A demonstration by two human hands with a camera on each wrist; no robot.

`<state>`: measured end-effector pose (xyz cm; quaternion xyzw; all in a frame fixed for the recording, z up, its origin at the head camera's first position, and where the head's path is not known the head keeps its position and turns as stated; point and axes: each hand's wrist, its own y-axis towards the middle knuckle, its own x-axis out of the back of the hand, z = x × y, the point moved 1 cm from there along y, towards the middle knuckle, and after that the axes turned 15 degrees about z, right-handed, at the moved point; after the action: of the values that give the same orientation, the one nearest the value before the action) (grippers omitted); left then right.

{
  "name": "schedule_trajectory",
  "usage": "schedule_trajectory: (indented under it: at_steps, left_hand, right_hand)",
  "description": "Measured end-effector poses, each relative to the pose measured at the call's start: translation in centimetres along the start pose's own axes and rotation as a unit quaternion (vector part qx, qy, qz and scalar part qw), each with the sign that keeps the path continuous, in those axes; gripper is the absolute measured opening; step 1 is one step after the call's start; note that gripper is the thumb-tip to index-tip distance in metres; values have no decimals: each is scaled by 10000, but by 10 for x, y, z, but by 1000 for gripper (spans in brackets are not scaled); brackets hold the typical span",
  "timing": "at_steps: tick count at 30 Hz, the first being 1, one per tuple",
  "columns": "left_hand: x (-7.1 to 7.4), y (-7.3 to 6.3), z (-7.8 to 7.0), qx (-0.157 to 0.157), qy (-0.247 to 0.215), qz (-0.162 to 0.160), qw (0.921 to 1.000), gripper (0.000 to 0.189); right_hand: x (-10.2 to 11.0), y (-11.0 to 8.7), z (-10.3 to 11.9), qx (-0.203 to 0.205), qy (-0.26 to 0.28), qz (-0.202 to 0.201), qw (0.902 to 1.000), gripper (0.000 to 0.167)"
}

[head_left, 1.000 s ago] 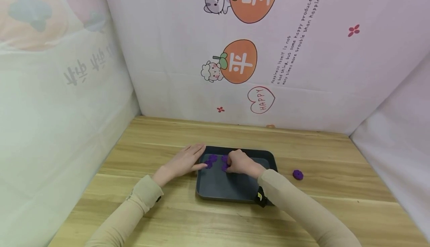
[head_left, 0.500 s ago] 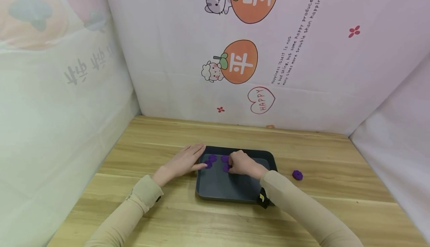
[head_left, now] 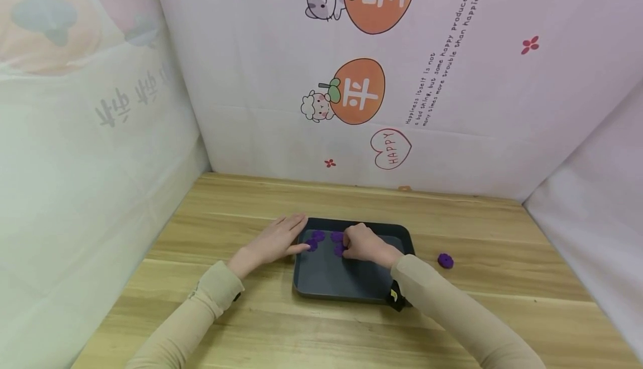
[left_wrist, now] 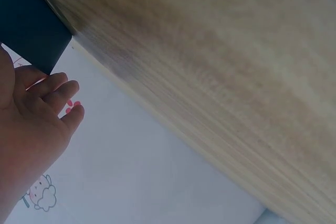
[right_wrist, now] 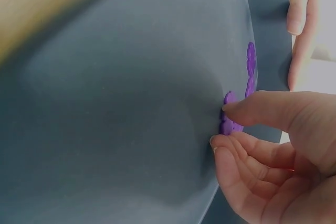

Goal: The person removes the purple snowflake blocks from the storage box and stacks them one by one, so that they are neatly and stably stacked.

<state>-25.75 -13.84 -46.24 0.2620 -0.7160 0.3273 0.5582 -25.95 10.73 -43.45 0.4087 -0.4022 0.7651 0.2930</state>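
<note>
A dark shallow tray [head_left: 341, 279] sits on the wooden table. At its left rim rests my left hand [head_left: 271, 241], fingers extended along the outside of the far left corner and thumb lying over the rim. My right hand [head_left: 365, 244] is inside the tray, its thumb and fingertips pinching a purple flower-shaped piece [right_wrist: 228, 121] against or just above the tray floor. A similar purple piece [head_left: 337, 236] lies just beyond it, partly covered by the hand. Two more purple pieces, one farther back [head_left: 318, 236] and one nearer [head_left: 312, 245], touch or overlap near my left thumb.
One more purple flower-shaped piece [head_left: 445, 260] lies on the wooden table [head_left: 281, 324], right of the tray. A printed white cloth [head_left: 261, 106] hangs behind the table, with plain cloth at both sides.
My right hand has shifted slightly to the right, and the purple piece at its fingertips has moved a little the same way. The left hand and the tray stay in place.
</note>
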Motion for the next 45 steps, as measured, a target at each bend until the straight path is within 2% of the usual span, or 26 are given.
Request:
schedule_trajectory:
  at_steps: [24,28,45]
  left_hand:
    - [1,1,-2,17,64,1,10000,77]
    - [1,0,-3,-8,29,1,10000,77]
    - [0,-1,-3,-1,17,-25,10000,77]
  right_hand:
    - [2,-8,-8,248,218,-137,9994,12]
    - [1,-12,-11,223,216,-140,9994,14]
    - [10,-40,-27,666,217,-427,9966,14]
